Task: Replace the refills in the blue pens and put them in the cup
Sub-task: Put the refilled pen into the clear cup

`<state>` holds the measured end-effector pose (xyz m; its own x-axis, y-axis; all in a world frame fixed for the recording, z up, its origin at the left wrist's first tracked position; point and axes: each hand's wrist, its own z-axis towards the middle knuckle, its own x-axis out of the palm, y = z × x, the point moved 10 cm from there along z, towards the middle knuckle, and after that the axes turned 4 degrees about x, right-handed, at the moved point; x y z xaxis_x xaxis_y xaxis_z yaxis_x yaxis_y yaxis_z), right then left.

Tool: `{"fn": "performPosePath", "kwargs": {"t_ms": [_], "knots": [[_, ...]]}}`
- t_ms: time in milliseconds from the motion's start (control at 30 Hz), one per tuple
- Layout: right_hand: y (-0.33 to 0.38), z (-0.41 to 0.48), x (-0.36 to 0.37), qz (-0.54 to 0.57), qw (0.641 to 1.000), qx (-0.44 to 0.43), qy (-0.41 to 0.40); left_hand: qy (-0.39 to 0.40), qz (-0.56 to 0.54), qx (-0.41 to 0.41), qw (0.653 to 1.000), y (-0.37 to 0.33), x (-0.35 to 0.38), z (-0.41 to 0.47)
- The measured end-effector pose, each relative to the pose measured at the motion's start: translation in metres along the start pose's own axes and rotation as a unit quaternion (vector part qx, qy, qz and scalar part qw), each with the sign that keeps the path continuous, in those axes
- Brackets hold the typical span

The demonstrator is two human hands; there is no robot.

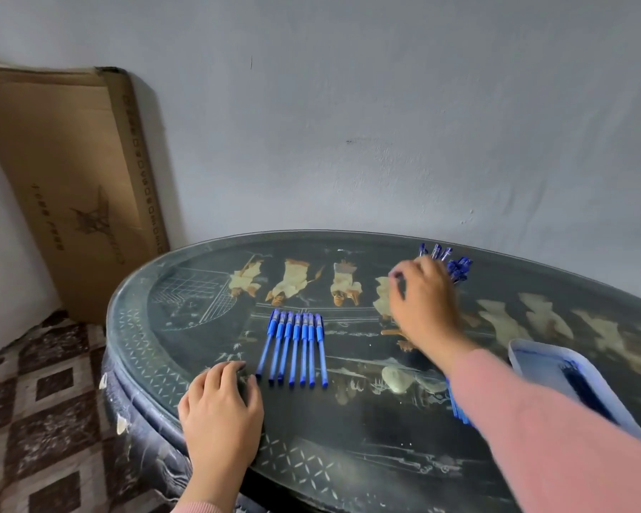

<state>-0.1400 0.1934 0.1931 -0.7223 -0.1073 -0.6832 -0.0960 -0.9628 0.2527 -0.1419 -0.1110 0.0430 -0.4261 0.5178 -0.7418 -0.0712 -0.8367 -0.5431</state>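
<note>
Blue pens point(297, 346) lie side by side in a neat row at the middle of the tabletop point(348, 431), caps at the far end. Your left hand point(221, 409) rests released on the glass just left of the row, fingers loose. Your right hand point(422, 301) reaches across in front of a bunch of pens point(456, 266) standing upright at the far side. I cannot tell whether it grasps anything. A pale blue tray point(533, 349) sits on your right.

Dark round table point(348, 420) with painted figures, cardboard box point(71, 172) leaning on grey wall point(385, 105), checkered floor point(34, 401)
</note>
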Motion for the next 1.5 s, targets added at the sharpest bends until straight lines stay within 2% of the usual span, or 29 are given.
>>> {"fn": "performPosePath", "kwargs": {"t_ms": [33, 100, 133, 200, 300, 433, 733, 933, 1100, 1200, 1233, 1333, 1400, 1500], "knots": [[0.015, -0.016, 0.025, 0.026, 0.996, 0.020, 0.082, 0.004, -0.004, -0.005, 1.000, 0.001, 0.001, 0.000], [0.029, -0.053, 0.080, 0.064, 0.964, 0.087, 0.244, 0.005, -0.004, -0.002, 1.000, 0.001, 0.001, 0.000], [0.032, -0.069, 0.102, 0.084, 0.944, 0.122, 0.294, 0.004, 0.002, 0.000, 1.000, 0.001, 0.001, -0.001], [0.035, -0.089, 0.124, 0.103, 0.921, 0.170, 0.335, 0.006, 0.007, 0.001, 1.000, 0.002, 0.002, 0.000], [0.033, -0.097, 0.131, 0.106, 0.914, 0.209, 0.330, 0.011, 0.009, 0.001, 1.000, 0.002, 0.004, 0.000], [0.035, -0.094, 0.128, 0.094, 0.917, 0.209, 0.326, 0.006, 0.012, 0.009, 1.000, 0.001, 0.004, 0.001], [0.026, -0.094, 0.134, 0.073, 0.909, 0.269, 0.310, -0.001, 0.010, 0.013, 1.000, 0.002, 0.005, 0.001], [-0.001, -0.091, 0.124, 0.107, 0.899, 0.320, 0.280, 0.009, 0.002, 0.010, 1.000, 0.002, 0.004, 0.001], [-0.027, -0.109, 0.068, 0.160, 0.934, 0.229, 0.222, 0.013, -0.001, 0.022, 1.000, -0.006, 0.000, -0.001], [-0.041, -0.133, 0.036, 0.138, 0.964, 0.113, 0.198, 0.011, -0.052, 0.127, 0.990, -0.041, 0.002, -0.007], [-0.045, -0.143, 0.028, 0.121, 0.971, 0.080, 0.190, 0.027, -0.091, 0.182, 0.979, -0.062, 0.003, -0.014], [-0.055, -0.166, 0.008, 0.088, 0.981, 0.022, 0.173, 0.177, -0.226, 0.270, 0.919, -0.126, 0.019, -0.048], [-0.057, -0.174, -0.001, 0.071, 0.984, -0.005, 0.165, 0.223, -0.275, 0.269, 0.895, -0.151, 0.028, -0.066], [-0.056, -0.181, -0.008, 0.060, 0.987, -0.022, 0.149, 0.211, -0.311, 0.221, 0.900, -0.155, 0.037, -0.075]]}}
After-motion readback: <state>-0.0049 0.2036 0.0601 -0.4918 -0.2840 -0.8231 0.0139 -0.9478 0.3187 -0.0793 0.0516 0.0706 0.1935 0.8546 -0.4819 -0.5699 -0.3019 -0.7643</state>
